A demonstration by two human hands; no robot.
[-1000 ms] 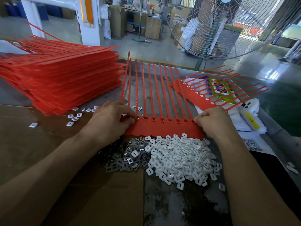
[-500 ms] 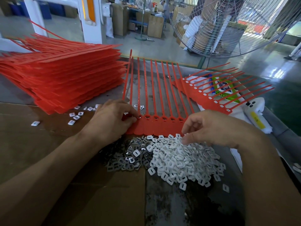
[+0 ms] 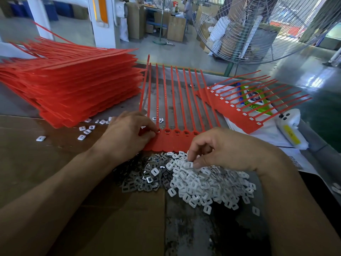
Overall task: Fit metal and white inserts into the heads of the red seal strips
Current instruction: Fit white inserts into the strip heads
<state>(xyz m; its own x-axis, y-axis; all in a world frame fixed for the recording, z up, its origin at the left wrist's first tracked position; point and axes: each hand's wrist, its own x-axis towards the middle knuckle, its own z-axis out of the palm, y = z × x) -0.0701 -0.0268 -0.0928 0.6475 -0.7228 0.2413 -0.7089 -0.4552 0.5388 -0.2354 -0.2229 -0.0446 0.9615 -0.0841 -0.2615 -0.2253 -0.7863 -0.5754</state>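
Factory bench, frame centre: comb of seal strips (image 3: 177, 139), heads mostly unfilled. Left hand (image 3: 127, 133) pinching at leftmost head; right hand (image 3: 223, 150) pinching from white inserts (image 3: 206, 183). Metal inserts (image 3: 140, 178) adjacent. Filled comb (image 3: 238, 109) right; stack (image 3: 73, 89) upper left pending.

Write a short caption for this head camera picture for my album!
Left hand pins the red strip while right hand picks from the white inserts.

Bright daylight, a wide bent view

Light comes in from the far right and shines on the wet-looking floor (image 3: 302, 74). Near arms look dark. Edges curve and stretch. The far room is a bit blurry.
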